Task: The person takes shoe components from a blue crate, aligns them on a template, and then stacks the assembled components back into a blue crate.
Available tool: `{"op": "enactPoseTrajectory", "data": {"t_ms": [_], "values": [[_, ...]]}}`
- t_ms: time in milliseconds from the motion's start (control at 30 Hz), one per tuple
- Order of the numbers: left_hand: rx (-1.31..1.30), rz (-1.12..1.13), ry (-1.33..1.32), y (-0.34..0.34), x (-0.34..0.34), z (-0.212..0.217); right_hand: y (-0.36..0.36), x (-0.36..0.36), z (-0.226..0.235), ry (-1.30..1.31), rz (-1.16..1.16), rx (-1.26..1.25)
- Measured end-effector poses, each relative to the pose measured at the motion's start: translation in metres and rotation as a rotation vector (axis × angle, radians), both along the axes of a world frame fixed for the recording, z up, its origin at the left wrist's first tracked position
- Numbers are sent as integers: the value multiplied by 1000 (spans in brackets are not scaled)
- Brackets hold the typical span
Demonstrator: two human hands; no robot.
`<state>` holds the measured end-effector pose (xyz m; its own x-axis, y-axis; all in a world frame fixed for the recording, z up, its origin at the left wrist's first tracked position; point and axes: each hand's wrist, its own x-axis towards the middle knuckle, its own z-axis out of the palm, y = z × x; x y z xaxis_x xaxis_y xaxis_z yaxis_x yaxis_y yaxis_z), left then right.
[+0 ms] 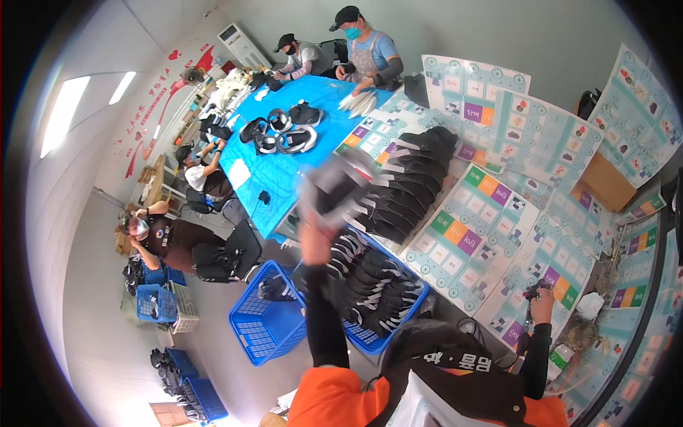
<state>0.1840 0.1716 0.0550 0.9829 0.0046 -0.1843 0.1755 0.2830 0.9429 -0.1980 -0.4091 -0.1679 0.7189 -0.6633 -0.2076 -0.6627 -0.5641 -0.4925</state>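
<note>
My left hand [315, 245] is raised over the near end of the blue table. It grips a black and grey cap [340, 191], smeared by motion. Just right of it, a long row of nested black caps [413, 186] with pale edges lies on the bench. My right hand [542, 306] is low at the bench's right side, its fingers closed around a small dark thing [537, 290] too small to make out. Below my left forearm stands a blue basket [380, 346] full of similar black pieces.
Printed sheets [475, 238] cover the bench, and printed boards [542, 132] stand behind it. Several caps [295, 140] lie on the blue table [252, 188]. Another blue basket [265, 331] is on the floor at left. Co-workers [370, 53] sit around the table.
</note>
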Motion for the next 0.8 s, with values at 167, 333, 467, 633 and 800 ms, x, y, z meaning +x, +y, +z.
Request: {"op": "enactPoseTrajectory", "data": {"t_ms": [167, 333, 467, 633, 800], "values": [[348, -267, 35, 53, 140, 51, 0, 24, 17, -225, 158, -161], [1358, -483, -479, 31, 113, -121, 46, 64, 76, -247, 182, -121], [1684, -396, -740, -47, 47, -153, 76, 62, 135, -126, 51, 14], [1722, -417, -1038, -44, 45, -191, 92, 85, 129, -147, 118, 16], [1550, -563, -902, -39, 63, -170, 122, 120, 140, -140, 207, 15]]}}
